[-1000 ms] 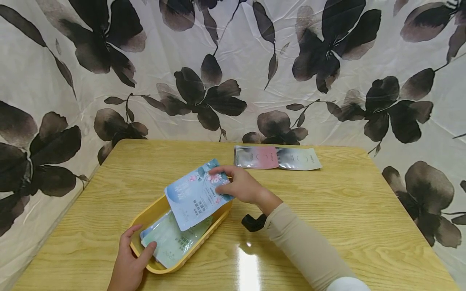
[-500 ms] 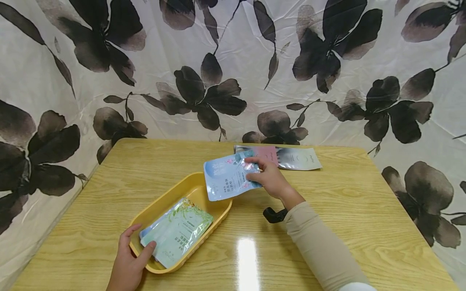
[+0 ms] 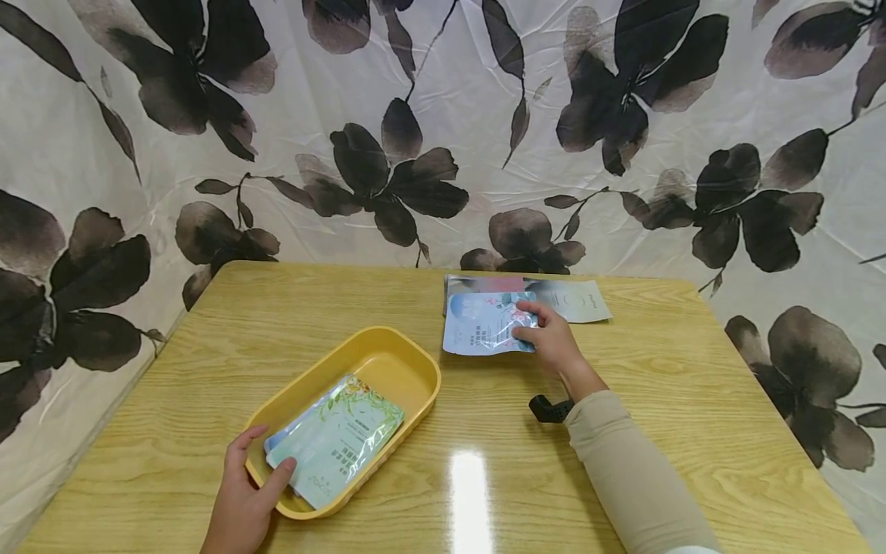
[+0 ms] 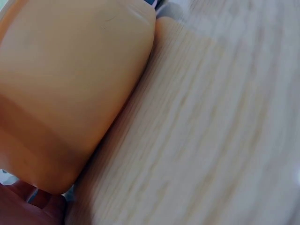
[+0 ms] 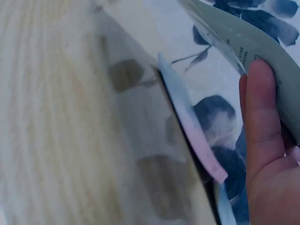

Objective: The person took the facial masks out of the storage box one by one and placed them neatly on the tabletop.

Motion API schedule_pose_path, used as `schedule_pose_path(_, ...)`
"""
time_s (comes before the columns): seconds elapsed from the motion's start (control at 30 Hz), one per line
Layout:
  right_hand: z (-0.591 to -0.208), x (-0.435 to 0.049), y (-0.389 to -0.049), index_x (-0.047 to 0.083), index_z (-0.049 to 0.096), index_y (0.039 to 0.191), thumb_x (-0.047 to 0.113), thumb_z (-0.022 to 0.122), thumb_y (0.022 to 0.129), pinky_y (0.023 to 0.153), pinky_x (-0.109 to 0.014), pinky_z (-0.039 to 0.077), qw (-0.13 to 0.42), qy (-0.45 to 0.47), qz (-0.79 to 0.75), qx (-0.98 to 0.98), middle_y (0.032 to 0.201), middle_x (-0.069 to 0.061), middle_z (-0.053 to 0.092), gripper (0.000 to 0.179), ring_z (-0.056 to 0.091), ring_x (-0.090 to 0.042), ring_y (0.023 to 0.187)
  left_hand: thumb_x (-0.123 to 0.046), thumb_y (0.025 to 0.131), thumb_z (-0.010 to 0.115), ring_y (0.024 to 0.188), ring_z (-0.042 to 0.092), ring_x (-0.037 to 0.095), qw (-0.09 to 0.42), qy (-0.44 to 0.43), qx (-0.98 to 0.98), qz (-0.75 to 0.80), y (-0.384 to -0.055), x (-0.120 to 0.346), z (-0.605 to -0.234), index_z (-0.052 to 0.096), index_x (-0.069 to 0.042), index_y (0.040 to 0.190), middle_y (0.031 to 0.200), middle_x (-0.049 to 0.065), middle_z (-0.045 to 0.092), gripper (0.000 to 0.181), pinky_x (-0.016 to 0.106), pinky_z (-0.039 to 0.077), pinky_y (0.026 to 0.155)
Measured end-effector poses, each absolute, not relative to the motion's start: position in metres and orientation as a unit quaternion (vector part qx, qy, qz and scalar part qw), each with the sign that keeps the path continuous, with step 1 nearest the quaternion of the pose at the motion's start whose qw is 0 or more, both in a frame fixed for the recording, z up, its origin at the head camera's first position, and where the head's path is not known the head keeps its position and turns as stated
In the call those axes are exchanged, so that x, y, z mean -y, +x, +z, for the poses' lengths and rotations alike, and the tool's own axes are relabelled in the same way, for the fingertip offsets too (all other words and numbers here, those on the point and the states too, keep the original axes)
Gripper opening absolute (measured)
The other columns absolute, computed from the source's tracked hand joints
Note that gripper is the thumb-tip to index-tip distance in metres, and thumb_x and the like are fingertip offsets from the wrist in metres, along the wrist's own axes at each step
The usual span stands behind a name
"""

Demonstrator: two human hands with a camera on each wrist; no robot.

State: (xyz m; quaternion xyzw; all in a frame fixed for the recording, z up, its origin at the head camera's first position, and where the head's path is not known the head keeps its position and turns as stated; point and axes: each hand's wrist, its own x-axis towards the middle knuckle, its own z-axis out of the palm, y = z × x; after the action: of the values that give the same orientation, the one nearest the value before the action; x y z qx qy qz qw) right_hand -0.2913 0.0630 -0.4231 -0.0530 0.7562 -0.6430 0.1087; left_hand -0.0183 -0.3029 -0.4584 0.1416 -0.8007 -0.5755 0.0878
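My right hand [image 3: 559, 348] pinches a light-blue sheet mask packet [image 3: 477, 323] by its right edge, above the table. The packet overlaps the near side of the pink and pale silver packets [image 3: 574, 300] at the back. Its grey-green reverse [image 5: 286, 70] faces the right wrist view, with a finger against it. My left hand [image 3: 244, 485] grips the near left end of a yellow plastic basket [image 3: 394, 369], thumb over the rim. Inside the basket lie green packets [image 3: 346, 438] with a blue edge showing below. The left wrist view has the basket's outer wall [image 4: 70, 89] with fingertips at its lower end.
A wood-grain table [image 3: 388, 531] carries everything, its far edge against a floral cloth backdrop [image 3: 484, 115]. A black wrist device [image 3: 550, 409] sticks out beside my right wrist. Bright light reflects off the table's front middle.
My right hand has carried the blue packet out from over the basket, rightward and away, to the packets at the back. The green packets are now uncovered. My left hand has stayed at the basket.
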Motion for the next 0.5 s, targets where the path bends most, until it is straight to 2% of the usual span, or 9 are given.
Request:
schedule_pose_path(0.17, -0.438, -0.064, -0.292, -0.002, 0.052, 0.140, -0.007, 0.065, 0.090, 0.075, -0.016, 0.050, 0.122, -0.030, -0.658, -0.742, 0.126, -0.019, 0.055, 0.052, 0.055, -0.013, 0.095, -0.011, 0.104, 0.056, 0.100, 0.049, -0.010, 0.090, 0.136, 0.798, -0.580, -0.019, 0.303, -0.459, 0.013, 0.003, 0.148, 0.136, 0.031, 0.040, 0.064, 0.008, 0.045, 0.080)
schedule_pose_path(0.5, -0.457, -0.056, -0.289, -0.007, 0.051, 0.137, -0.015, 0.063, 0.087, 0.073, -0.019, 0.052, 0.133, -0.028, -0.673, -0.727, 0.120, -0.021, 0.059, 0.052, 0.059, -0.013, 0.092, -0.013, 0.103, 0.058, 0.101, 0.047, -0.012, 0.094, 0.144, 0.807, -0.565, -0.018, 0.302, -0.459, 0.016, 0.002, 0.148, 0.137, 0.029, 0.040, 0.063, 0.005, 0.041, 0.082)
